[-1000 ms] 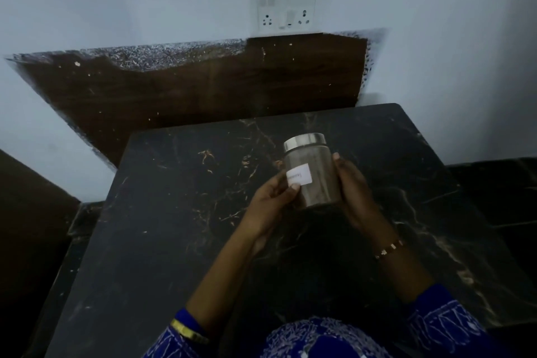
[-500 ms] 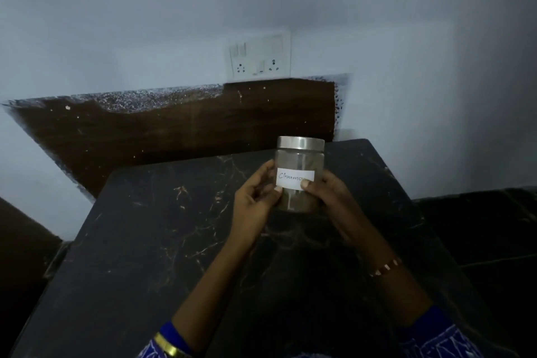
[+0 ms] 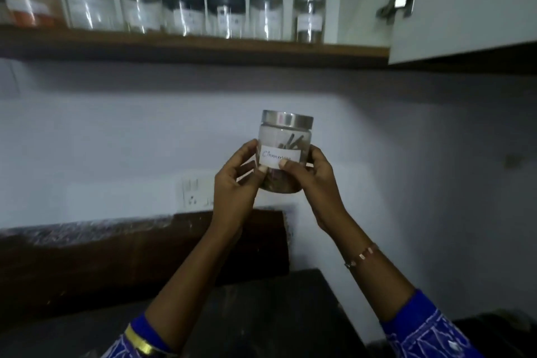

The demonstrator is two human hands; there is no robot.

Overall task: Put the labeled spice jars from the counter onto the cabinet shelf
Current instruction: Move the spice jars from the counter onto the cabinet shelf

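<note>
A clear glass spice jar [image 3: 286, 136] with a silver lid and a white handwritten label is held upright in front of the wall, well below the shelf. My left hand [image 3: 235, 183] grips its left side and my right hand [image 3: 312, 180] its right side, both thumbs on the label. Dark sticks show inside the jar. Above, the wooden cabinet shelf [image 3: 203, 45] carries a row of several labeled jars [image 3: 186, 9], some with silver lids, some with black. The rightmost shelf jar [image 3: 309, 16] stands close to the cabinet's side wall.
The white cabinet door [image 3: 465, 3] stands open at the upper right, with a metal hinge [image 3: 399, 3] on its inner face. A wall socket [image 3: 193, 192] sits behind my left hand. The dark marble counter [image 3: 261, 314] lies below, backed by a dark wooden board [image 3: 116, 256].
Both hands lifted the jar off the counter and up toward the shelf. My view tilted upward, so the shelf with its jars and the open cabinet door came into sight.
</note>
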